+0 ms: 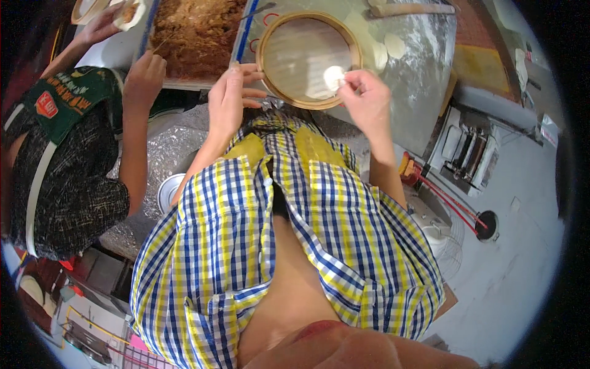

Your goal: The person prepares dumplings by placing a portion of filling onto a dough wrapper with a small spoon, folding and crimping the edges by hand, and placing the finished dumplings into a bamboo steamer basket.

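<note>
A round bamboo steamer basket (261, 60) with a pale lining rests on the worktop before me. My right hand (366, 99) is over its near right side, fingertips pinching a small white piece of dough (334, 78). On the basket's left, my left hand (230, 97) has its fingers spread, their tips at or close to the rim; whether they touch it I cannot tell. Nothing shows in that hand. Thin dough rounds (394, 45) lie right of the basket on the floury surface. Beyond my left hand, a large blue-edged tray (241, 39) holds brown chopped filling (198, 32).
At the left a co-worker (69, 161) holds a filled dough wrapper (129, 16) in one hand and a thin tool over the filling in the other. A wooden rolling pin (412, 9) lies at the worktop's far right. A metal roller machine (470, 147) stands lower right.
</note>
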Motion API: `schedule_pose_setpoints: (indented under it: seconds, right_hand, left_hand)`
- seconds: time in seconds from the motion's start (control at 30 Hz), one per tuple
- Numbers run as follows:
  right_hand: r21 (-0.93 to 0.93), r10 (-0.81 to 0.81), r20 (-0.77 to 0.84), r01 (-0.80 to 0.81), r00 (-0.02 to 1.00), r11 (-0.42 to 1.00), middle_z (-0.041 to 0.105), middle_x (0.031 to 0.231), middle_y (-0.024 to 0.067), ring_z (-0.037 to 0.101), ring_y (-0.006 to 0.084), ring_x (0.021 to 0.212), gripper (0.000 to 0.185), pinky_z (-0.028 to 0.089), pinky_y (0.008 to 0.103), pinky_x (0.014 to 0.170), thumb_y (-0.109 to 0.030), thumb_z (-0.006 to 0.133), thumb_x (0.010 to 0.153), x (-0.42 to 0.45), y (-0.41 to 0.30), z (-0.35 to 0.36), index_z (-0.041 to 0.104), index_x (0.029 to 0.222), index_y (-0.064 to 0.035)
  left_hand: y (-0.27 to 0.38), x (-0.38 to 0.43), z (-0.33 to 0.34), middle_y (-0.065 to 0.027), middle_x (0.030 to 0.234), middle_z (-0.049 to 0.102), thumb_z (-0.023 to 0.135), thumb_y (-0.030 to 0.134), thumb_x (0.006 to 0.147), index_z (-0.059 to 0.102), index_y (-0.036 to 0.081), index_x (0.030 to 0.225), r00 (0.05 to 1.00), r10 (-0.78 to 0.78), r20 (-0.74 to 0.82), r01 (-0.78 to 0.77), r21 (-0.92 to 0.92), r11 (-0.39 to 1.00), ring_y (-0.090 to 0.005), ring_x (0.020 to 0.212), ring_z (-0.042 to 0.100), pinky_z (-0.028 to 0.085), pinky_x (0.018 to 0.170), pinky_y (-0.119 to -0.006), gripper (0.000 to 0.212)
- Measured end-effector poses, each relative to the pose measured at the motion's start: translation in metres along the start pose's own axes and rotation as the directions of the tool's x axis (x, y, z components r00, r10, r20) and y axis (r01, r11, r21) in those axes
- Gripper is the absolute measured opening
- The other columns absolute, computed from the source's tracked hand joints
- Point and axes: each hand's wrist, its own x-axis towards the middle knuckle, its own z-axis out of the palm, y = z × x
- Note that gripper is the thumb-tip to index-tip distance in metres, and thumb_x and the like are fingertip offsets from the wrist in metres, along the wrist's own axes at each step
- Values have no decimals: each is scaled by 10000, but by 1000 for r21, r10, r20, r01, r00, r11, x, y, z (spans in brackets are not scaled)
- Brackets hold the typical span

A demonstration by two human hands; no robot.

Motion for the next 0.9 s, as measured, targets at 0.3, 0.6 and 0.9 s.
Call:
schedule_pose_setpoints:
  seconds: [0.3,0.6,0.9]
  right_hand:
    - [104,253,-275,-233,927,967,648,776,60,606,118,711,143,489,248,621,-81,683,729,-8,57,-49,664,848,-3]
    - [-302,137,-345,-248,929,920,615,804,183,590,354,736,177,485,413,666,-207,658,740,-60,184,2,612,757,-37]
    - [-389,176,-410,-346,895,854,604,906,201,589,395,817,317,480,482,672,-289,683,718,-59,185,34,588,900,-47]
  left_hand:
    - [-34,41,19,-223,1047,622,568,251,801,347,-7,1323,1000,-31,3,27,408,912,-316,869,644,511,739,-372,622]
    - [13,38,7,-163,906,627,531,85,787,480,-51,1132,989,138,62,-151,454,878,-202,716,637,525,591,-304,374]
    - [109,85,18,-137,837,608,510,134,848,519,-54,1005,975,105,197,-142,182,973,-190,679,627,556,597,-313,244]
